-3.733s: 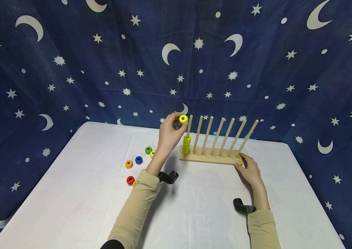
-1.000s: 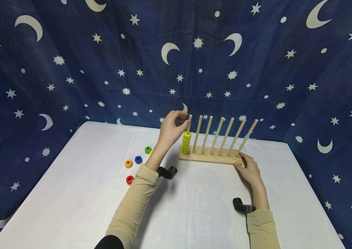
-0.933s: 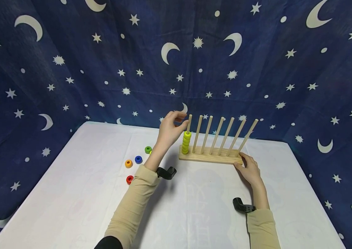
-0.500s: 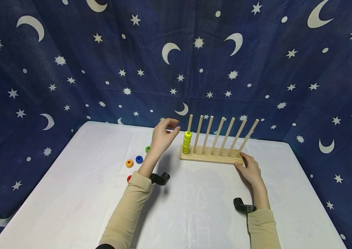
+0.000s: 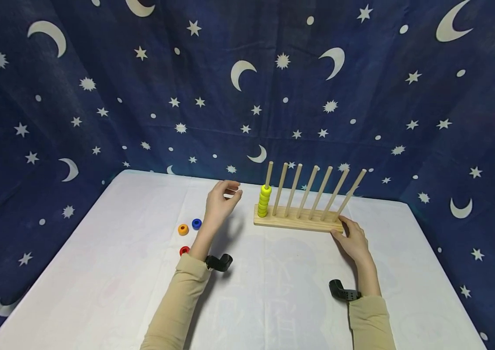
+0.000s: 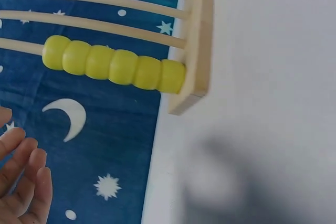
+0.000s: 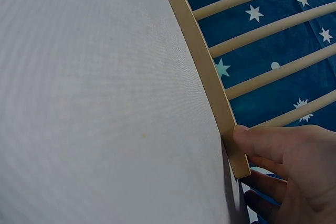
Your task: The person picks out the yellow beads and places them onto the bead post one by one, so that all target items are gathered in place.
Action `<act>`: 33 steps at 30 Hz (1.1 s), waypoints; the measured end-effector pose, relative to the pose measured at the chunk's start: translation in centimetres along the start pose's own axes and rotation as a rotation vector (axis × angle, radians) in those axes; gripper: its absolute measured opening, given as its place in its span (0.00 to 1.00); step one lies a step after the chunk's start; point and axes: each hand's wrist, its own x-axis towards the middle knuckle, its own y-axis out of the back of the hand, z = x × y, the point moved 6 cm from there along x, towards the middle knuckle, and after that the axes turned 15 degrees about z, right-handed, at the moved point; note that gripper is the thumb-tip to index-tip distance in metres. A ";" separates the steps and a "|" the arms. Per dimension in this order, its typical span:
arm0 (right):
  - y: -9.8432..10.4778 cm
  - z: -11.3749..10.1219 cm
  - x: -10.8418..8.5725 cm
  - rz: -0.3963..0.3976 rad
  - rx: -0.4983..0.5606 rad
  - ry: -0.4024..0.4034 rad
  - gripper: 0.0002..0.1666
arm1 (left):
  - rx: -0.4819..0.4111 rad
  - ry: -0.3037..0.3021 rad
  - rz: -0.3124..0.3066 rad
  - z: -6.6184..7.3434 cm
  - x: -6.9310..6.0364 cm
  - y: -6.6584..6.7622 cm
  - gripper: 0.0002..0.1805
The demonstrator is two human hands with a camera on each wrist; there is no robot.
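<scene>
A wooden peg rack [image 5: 298, 223] with several upright pegs stands toward the back of the table. Several yellow beads [image 5: 264, 201] are stacked on its leftmost peg; the other pegs are bare. My left hand [image 5: 219, 203] hovers left of the rack, fingers loosely bent, holding nothing. In the left wrist view the left fingers [image 6: 26, 179] are apart from the bead stack [image 6: 113, 65]. My right hand [image 5: 354, 241] grips the right end of the rack's base, with thumb and fingers on either side of it in the right wrist view [image 7: 289, 166].
Loose beads lie left of the rack: an orange one [image 5: 183, 229], a blue one [image 5: 197, 223] and a red one [image 5: 184, 250], the last partly covered by the left arm. Behind the white table [image 5: 274, 291] hangs a dark blue curtain [image 5: 212, 73] with moons and stars.
A yellow bead held by my left hand went onto the leftmost peg's stack. That hand then let go and moved left and down. My right hand stayed on the base.
</scene>
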 end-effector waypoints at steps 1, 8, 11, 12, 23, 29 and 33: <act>0.0 0.0 0.0 -0.001 0.000 -0.004 0.39 | -0.002 0.004 0.002 -0.2 -0.1 0.1 0.13; 0.1 0.1 0.0 -0.003 -0.006 -0.007 0.39 | -0.002 0.037 0.029 -2.0 -1.0 0.5 0.13; 0.1 0.0 -0.1 -0.004 -0.001 0.000 0.39 | 0.001 0.053 0.041 -2.8 -1.2 0.7 0.12; 0.1 0.0 -0.1 -0.005 0.001 0.002 0.39 | 0.002 0.060 0.045 -3.0 -1.3 0.8 0.12; 0.1 0.0 0.0 -0.005 -0.003 0.010 0.39 | 0.037 0.097 0.030 -4.8 -1.4 1.6 0.13; 0.0 0.0 0.0 -0.011 -0.003 0.011 0.39 | 0.091 0.138 -0.049 -5.8 -1.5 1.8 0.18; 0.0 0.1 0.0 -0.014 -0.003 0.010 0.38 | 0.128 0.157 -0.109 -6.2 -1.7 1.8 0.20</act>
